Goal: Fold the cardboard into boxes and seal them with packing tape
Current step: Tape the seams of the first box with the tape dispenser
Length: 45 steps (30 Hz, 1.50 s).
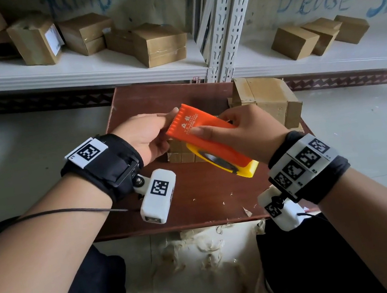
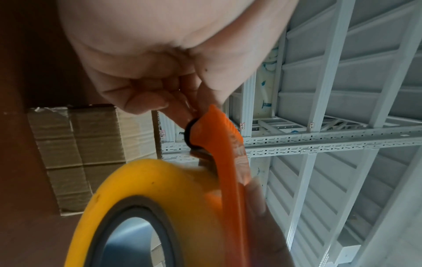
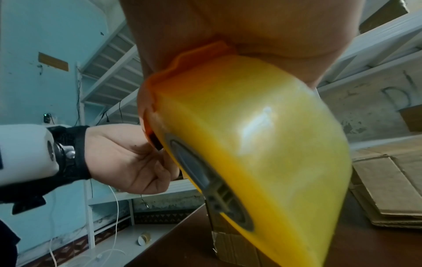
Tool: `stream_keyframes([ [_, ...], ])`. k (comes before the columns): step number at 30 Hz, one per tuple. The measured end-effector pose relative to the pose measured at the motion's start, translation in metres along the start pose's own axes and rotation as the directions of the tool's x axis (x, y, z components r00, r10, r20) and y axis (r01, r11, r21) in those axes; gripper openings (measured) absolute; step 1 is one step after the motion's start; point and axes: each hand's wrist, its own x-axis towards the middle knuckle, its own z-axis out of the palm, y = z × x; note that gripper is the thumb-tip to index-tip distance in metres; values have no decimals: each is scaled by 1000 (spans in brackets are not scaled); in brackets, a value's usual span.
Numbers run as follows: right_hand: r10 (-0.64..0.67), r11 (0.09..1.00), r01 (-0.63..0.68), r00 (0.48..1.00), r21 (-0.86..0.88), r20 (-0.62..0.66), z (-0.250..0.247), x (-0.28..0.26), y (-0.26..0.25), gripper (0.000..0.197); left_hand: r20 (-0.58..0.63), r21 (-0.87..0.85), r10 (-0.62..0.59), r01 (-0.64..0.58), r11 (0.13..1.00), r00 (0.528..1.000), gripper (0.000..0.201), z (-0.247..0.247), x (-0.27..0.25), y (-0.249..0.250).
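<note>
Right, both hands are up over the brown table (image 1: 195, 196): right hand (image 1: 246, 135) wraps the orange tape dispenser (image 1: 200, 135) with its yellow roll (image 1: 246, 169), left hand (image 1: 145, 138) pinches at its toothed front edge. A small box (image 1: 178, 152) sits underneath, flat cardboard (image 1: 266, 99) stacked at the table's right edge, bare tabletop nearest the person.

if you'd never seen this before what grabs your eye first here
The bright orange plastic tape dispenser with its yellow tape roll, held in both hands above the dark brown wooden table: the right hand grips its body, the left hand pinches at its toothed end. Under it sits a small brown cardboard box, and more folded cardboard boxes lie on the white metal shelves behind.
</note>
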Motion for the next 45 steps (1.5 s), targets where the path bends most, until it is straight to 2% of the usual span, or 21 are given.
stream_keyframes([
  [4, -1, 1000, 1, 1000, 12, 2, 1, 0, -3, 69, -21, 2, 21, -21, 1000, 1000, 20, -1, 0, 1],
  [8, 11, 999, -13, 999, 52, 39, 7, -4, -6, 61, -110, 79, 76, -67, 995, 991, 19, 1, -1, -3],
  [13, 24, 1000, -24, 999, -1, 23, 13, -4, -7, 62, -142, 95, 106, -93, 991, 984, 21, 2, -1, -6],
  [16, 24, 1000, -24, 999, -8, 29, 13, -4, -7, 60, -132, 100, 95, -82, 992, 987, 24, 1, 0, -5],
  [23, 58, 997, -62, 994, 38, 91, 13, -7, -3, 60, -116, 76, 31, -22, 997, 993, 18, -7, 5, -6],
  [26, 47, 997, -52, 995, 63, 83, 13, -11, 1, 62, -105, 88, 37, -28, 996, 994, 21, -7, 6, -7],
  [30, 8, 1000, -9, 998, 22, 70, 10, -17, 6, 61, -82, 116, 62, -52, 992, 995, 33, -7, 7, -12],
  [34, 9, 1000, -10, 998, 21, 59, 5, -22, 10, 61, -55, 139, 69, -61, 988, 996, 27, -2, 4, -14],
  [36, 10, 999, -12, 998, 33, 65, 2, -25, 14, 59, -92, 102, 95, -86, 991, 991, 19, -8, 6, -9],
  [39, 21, 998, -28, 994, 61, 104, -4, -34, 26, 56, -227, 8, 145, -147, 989, 963, 16, -35, 14, 7],
  [45, 9, 996, -25, 983, 87, 183, -11, -52, 55, 67, -236, 172, 266, -230, 958, 934, 16, -63, 12, 6],
])
